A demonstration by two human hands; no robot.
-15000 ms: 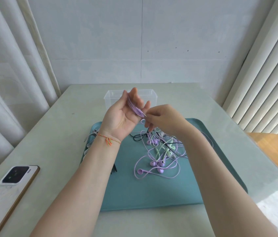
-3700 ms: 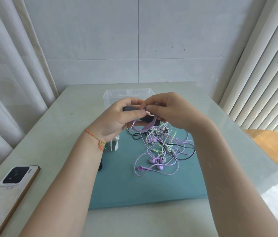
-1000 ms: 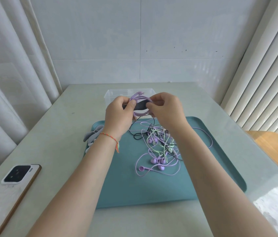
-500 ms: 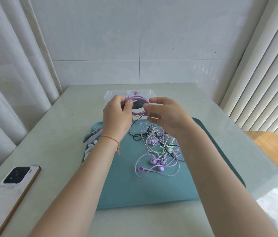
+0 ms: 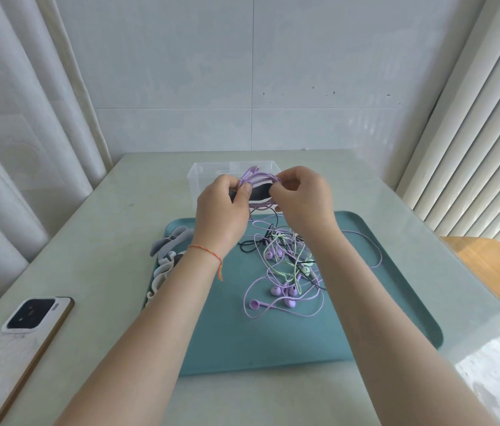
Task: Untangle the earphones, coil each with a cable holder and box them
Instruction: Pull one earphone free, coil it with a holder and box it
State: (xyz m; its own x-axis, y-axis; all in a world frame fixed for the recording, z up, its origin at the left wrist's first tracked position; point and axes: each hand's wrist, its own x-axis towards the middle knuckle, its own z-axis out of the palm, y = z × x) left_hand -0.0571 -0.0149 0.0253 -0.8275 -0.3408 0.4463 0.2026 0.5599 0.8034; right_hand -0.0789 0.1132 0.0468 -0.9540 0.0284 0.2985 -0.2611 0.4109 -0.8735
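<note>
Now both hands, left hand (image 5: 222, 207) and right hand (image 5: 305, 198), pinch the purple coil (image 5: 259, 179) and black cable holder (image 5: 257, 192); cinching snugly before boxing seems wise.

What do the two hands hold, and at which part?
A coiled purple earphone cable with a black holder: left hand at its left end, right hand at its right.

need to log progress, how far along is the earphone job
Done: one purple coil is wound. In hand: left hand and right hand hold it with a black holder over the box. Left: boxing it, then the tangle on the tray, with spare holders waiting.
</note>
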